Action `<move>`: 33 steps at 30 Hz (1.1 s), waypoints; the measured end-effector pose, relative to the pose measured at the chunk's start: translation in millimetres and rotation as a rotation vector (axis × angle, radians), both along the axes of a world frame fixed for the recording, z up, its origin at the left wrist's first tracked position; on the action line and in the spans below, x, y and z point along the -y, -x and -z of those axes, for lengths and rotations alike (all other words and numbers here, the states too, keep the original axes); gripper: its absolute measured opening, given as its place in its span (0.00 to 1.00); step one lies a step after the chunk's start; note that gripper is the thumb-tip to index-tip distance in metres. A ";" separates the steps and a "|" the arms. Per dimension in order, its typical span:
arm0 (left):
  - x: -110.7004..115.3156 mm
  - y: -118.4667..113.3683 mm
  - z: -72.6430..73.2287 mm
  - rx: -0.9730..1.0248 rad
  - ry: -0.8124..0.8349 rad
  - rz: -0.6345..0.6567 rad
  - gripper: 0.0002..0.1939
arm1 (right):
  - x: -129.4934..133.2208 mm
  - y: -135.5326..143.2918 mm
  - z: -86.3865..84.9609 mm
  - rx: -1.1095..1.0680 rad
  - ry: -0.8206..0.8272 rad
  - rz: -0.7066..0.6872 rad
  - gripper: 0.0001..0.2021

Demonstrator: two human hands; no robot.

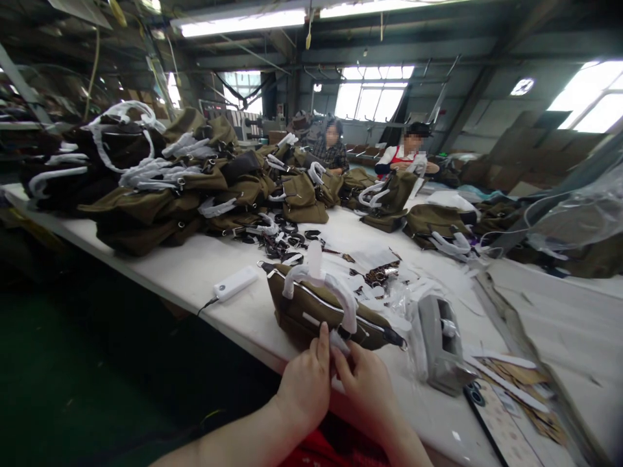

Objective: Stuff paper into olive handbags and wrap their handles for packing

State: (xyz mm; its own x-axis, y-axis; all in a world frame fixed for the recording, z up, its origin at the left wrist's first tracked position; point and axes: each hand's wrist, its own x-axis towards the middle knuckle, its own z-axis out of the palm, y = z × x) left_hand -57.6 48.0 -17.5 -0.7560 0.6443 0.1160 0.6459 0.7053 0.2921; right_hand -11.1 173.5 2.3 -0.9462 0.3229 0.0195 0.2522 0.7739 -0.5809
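An olive handbag [296,314] with dark corner tabs stands at the table's near edge, its zipper running along the top. Pale wrapping covers its handles [346,301]. Both my hands meet at the lower end of the near handle, on a small piece of whitish wrapping [339,342]. My left hand [307,379] is closed on it, with the index finger stretched up against the bag's front. From the other side, my right hand [365,375] pinches the same piece between thumb and fingers. The fingertips partly hide it.
A grey tape dispenser [440,344] stands right of the bag, near a phone [496,418]. At left lies a white power bank [236,283] with a cable. Dark straps [285,240] and a large pile of olive bags [146,214] lie beyond. Two people sit across the table.
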 end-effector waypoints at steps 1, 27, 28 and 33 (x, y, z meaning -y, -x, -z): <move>1.3 0.8 2.2 0.012 -0.039 -0.018 0.32 | 0.1 -0.2 -0.1 0.011 -0.018 -0.003 0.17; 16.5 12.6 17.0 -0.191 -0.373 0.112 0.23 | -0.1 -0.2 22.6 -0.154 0.414 0.062 0.29; 16.7 11.9 18.1 -0.177 -0.396 0.120 0.23 | -0.4 0.0 23.3 -0.162 0.447 0.078 0.29; 17.4 10.1 16.2 -0.040 -0.522 0.126 0.22 | -0.1 0.4 18.8 -0.205 0.461 0.061 0.27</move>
State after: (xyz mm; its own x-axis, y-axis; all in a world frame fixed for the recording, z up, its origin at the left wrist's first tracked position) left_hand -67.7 30.6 -33.7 -0.6646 0.5789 0.4724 0.7342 0.3888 0.5565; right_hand -11.4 173.7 -16.5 -0.9170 0.3963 0.0448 0.1342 0.4126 -0.9010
